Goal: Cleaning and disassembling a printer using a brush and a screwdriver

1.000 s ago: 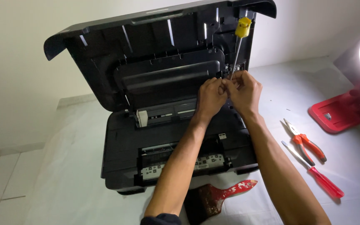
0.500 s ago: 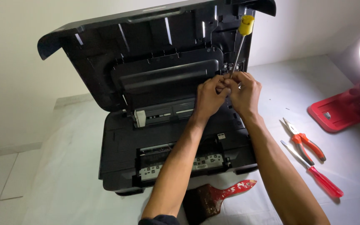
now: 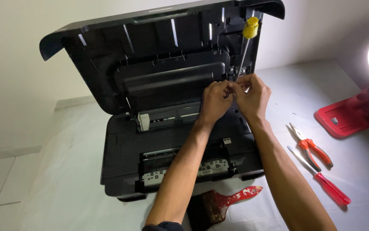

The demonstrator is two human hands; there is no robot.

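- On the white bench (image 3: 86, 171), the black printer (image 3: 124, 154) sat with its lid raised.
- The yellow-handled screwdriver (image 3: 245, 47) stood nearly upright, handle up.
- Your left hand (image 3: 215, 100) and right hand (image 3: 253, 95) met, both pinching its lower shaft.

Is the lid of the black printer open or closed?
Open. The lid stands raised behind the printer, and both hands work at its exposed inside.
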